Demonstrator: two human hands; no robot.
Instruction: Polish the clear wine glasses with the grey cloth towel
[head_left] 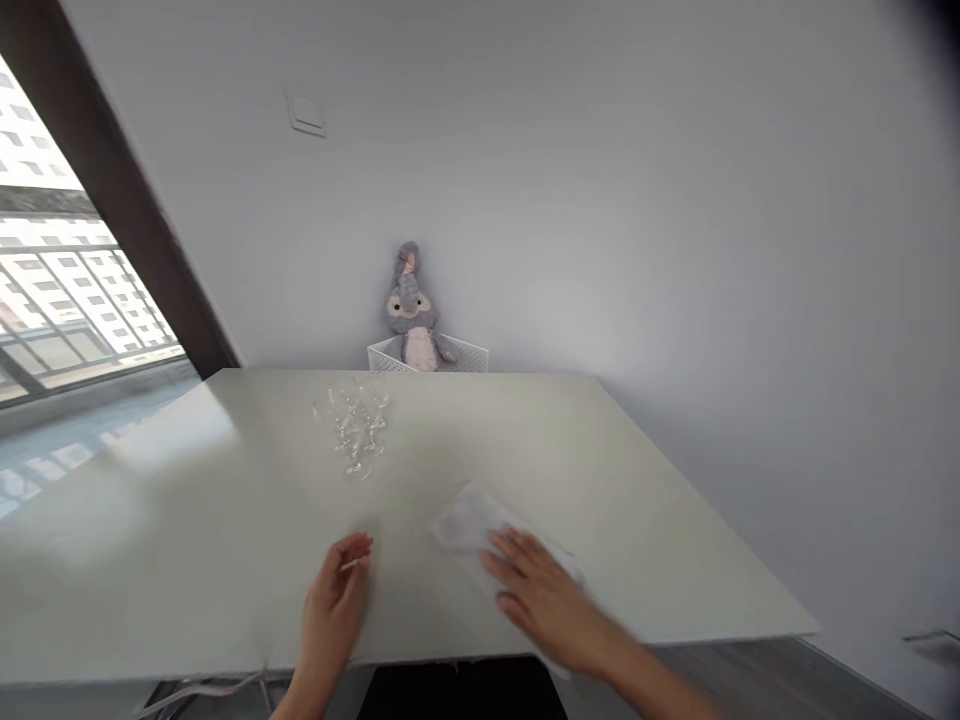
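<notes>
My right hand (544, 595) lies flat on a thin white cloth (461, 520), fingers spread and pressing it against the table. The cloth is spread out unevenly and slightly blurred. One edge of it shows beyond my fingertips, and another part reaches past the right side of the hand. To the left, my left hand (337, 600) rests near the front edge with its fingers loosely curved. A gap shows between thumb and fingers, and nothing is held there. Farther back on the table stands a cluster of several small clear glass-like pieces (360, 425), whose exact kind I cannot make out.
The pale table (247, 560) reaches back to a grey wall. A white perforated basket (469, 357) with a grey plush toy (409, 310) in it shows behind the far edge. A dark-framed window is at left. Cables (202, 690) hang below the front edge.
</notes>
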